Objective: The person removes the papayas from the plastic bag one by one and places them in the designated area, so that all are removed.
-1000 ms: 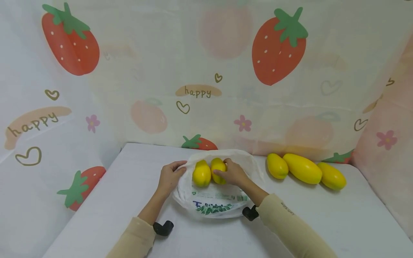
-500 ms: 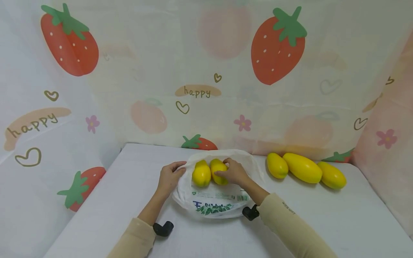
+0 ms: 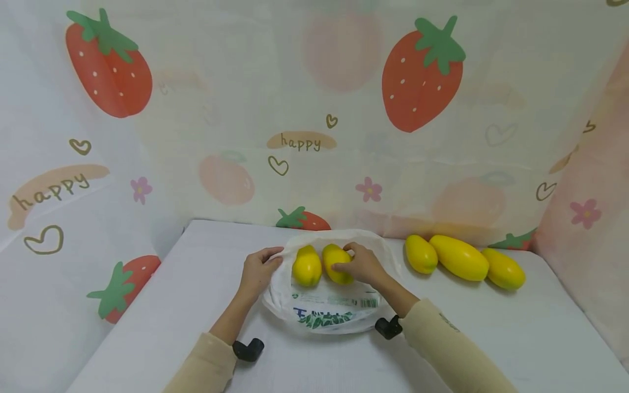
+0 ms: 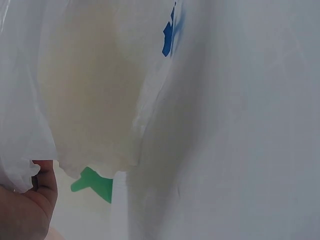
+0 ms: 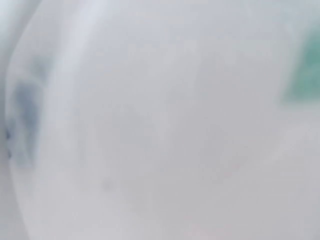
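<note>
A white plastic bag [image 3: 328, 322] with green leaf print lies on the table, its mouth facing the person. My left hand [image 3: 257, 273] pinches the bag's left rim, and the thin film shows between thumb and fingers of the left hand [image 4: 30, 212] in the left wrist view. Inside the mouth, my right hand [image 3: 365, 266] grips a smooth yellow oval fruit [image 3: 333, 257], thumb in front and fingers behind. Just left of it, a second yellow fruit [image 3: 307, 267] rests in the bag. Blurred bag film [image 5: 175, 125] fills the right wrist view and hides the right hand there.
Three more yellow fruits stand in a row at the back right: a short one [image 3: 421, 255], a long one [image 3: 459, 258] and another [image 3: 504, 269]. A printed cloth backdrop [image 3: 236, 98] rises behind the white table [image 3: 491, 333].
The right hand has shifted slightly to the right and toward the person, and the gripped fruit sits a little farther from its neighbour. The left hand keeps its hold on the rim.
</note>
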`<state>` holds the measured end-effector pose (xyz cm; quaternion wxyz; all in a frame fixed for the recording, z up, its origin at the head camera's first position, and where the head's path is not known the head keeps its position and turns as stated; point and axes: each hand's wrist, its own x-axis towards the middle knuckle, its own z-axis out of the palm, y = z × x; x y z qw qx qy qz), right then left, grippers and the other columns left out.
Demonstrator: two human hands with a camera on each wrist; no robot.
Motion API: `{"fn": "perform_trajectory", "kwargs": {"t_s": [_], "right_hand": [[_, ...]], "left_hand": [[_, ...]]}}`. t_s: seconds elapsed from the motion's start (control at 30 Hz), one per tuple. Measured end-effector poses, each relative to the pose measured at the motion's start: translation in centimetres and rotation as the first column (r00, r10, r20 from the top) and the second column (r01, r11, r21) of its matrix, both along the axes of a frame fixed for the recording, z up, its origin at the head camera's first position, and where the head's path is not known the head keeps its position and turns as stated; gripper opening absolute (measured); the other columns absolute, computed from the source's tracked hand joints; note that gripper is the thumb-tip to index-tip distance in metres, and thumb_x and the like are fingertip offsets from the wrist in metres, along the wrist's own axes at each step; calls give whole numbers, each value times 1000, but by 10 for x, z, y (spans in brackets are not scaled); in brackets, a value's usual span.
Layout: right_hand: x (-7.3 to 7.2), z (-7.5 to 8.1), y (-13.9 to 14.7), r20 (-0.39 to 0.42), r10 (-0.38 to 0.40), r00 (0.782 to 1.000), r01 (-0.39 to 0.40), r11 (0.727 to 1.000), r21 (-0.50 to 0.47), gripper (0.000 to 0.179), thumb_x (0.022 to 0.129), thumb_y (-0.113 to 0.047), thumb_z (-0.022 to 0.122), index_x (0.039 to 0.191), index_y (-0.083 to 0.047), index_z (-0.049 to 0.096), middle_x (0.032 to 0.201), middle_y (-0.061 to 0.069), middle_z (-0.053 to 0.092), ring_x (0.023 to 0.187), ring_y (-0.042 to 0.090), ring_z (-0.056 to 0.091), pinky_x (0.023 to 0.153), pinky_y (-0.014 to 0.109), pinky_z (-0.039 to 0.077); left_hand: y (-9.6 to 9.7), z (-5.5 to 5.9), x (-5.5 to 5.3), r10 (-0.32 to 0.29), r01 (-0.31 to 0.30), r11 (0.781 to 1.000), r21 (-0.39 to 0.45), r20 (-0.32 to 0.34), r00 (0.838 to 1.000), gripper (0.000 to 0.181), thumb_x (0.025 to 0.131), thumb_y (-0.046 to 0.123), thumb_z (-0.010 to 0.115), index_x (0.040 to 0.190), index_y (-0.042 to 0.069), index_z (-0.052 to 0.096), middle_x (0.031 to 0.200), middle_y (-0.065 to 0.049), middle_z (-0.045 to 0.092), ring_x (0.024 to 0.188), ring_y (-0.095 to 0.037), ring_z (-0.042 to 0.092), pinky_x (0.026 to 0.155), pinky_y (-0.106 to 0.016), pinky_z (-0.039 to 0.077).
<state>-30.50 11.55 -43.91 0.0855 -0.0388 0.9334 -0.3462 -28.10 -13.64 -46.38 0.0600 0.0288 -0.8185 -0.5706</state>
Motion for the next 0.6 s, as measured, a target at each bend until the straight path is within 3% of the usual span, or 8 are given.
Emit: {"fn": "perform_trajectory", "kwargs": {"t_s": [0.6], "right_hand": [[17,16,23,-38,52,998,-52,999,-3,64,81,-37,76,134,-10,52,125,18,62,99,27,59,90,41,58]], "left_hand": [[-2,-2,-1,-8,8,1000,2,-9,1000,27,95,12,60,121,8,67,129,-13,65,122,-27,60,106,-39,48]]}}
